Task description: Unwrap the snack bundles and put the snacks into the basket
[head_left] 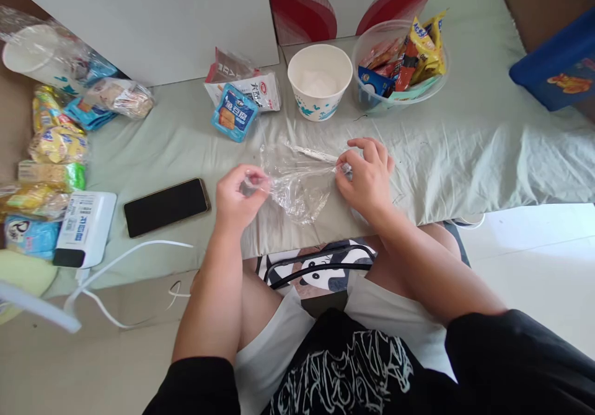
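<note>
Between my two hands a crumpled clear plastic bag (302,195) is stretched just above the cloth. My left hand (242,195) pinches its left end between thumb and fingers. At the other end my right hand (367,176) is closed on the bag, fingertips bunched together. A thin white printed strip (317,154) lies along the plastic, its right end reaching my right fingertips; whether they grip it too I cannot tell. Beyond the hands stands a white paper cup (320,83) with something pale inside. A blue snack packet (235,113) rests on other wrappers (267,90) to its left.
A clear plastic bowl (400,65) of snack packets stands right of the cup. On the left lie a black phone (167,207), a white device (88,226) with a cable, and bagged snacks (58,145). Boxes (302,6) stand behind. A blue container (558,62) is far right.
</note>
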The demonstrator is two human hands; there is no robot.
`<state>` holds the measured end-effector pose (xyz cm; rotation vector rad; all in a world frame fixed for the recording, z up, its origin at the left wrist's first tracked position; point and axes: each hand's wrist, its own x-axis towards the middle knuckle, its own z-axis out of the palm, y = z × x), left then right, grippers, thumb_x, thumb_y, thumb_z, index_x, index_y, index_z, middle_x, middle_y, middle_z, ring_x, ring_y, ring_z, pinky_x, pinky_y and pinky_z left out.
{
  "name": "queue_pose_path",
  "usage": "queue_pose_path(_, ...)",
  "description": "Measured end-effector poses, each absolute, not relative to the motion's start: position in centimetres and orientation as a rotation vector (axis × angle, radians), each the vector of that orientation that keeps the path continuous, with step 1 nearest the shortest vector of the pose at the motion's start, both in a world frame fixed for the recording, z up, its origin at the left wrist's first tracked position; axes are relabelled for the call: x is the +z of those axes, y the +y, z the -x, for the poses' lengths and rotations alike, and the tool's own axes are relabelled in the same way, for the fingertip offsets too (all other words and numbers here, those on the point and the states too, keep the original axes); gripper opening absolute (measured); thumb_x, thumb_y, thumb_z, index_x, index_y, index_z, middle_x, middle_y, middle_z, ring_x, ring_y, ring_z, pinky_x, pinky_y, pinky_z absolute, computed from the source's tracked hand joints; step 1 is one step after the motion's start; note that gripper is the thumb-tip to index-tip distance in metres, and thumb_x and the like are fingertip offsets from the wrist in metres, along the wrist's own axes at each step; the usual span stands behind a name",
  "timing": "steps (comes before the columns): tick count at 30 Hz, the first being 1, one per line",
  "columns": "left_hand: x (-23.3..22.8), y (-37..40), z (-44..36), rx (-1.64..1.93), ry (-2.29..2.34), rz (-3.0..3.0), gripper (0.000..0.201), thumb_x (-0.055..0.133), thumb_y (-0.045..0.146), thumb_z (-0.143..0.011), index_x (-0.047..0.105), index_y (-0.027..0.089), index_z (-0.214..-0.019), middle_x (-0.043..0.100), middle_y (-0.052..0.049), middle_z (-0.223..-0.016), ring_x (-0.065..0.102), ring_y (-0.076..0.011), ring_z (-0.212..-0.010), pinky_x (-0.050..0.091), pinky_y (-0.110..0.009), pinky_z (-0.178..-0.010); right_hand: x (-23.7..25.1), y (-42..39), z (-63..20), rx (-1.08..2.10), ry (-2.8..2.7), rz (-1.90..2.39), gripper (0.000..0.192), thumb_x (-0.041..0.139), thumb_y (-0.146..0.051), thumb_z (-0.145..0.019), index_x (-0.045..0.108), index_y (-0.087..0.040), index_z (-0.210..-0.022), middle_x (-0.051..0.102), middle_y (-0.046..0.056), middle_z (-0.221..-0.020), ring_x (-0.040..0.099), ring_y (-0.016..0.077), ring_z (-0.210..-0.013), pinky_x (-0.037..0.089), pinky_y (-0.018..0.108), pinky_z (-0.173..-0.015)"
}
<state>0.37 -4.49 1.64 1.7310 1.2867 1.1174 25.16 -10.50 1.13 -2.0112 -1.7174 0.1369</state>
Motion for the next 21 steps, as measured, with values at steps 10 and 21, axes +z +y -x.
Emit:
queue_pose_path(10,1.2,-4.2,0.6,1.201,1.098,-1.414,0.039,0.085,0.051,-0.072,0.059,0.022,-0.068,0.071,-0.001,-0.072,0.067,-0.0146,-0.068,0.053,-0.028,-0.067,1.1,-11.2,-23.1,0.093,-2.083,1.644,0.041,0.070,-0.029,-0.088,0.065,-0.035,-0.129,0.042,0.005,-0.162,0.028,0.0396,-0.155,0.026,0.064,-0.122)
queue_pose_path(21,1.3,-4.5,0.5,1.080,1.104,-1.459,0.065,0.086,0.067,-0.064,0.042,0.026,-0.086,0.070,0.002,-0.071,0.066,-0.0143,-0.058,0.052,-0.028,-0.057,2.0,-12.1,-25.2,0.102,-1.780,1.546,0.021,0.052,-0.032,-0.091,0.064,-0.027,-0.075,0.074,0.002,-0.098,0.060,0.0315,-0.136,0.011,0.064,-0.131)
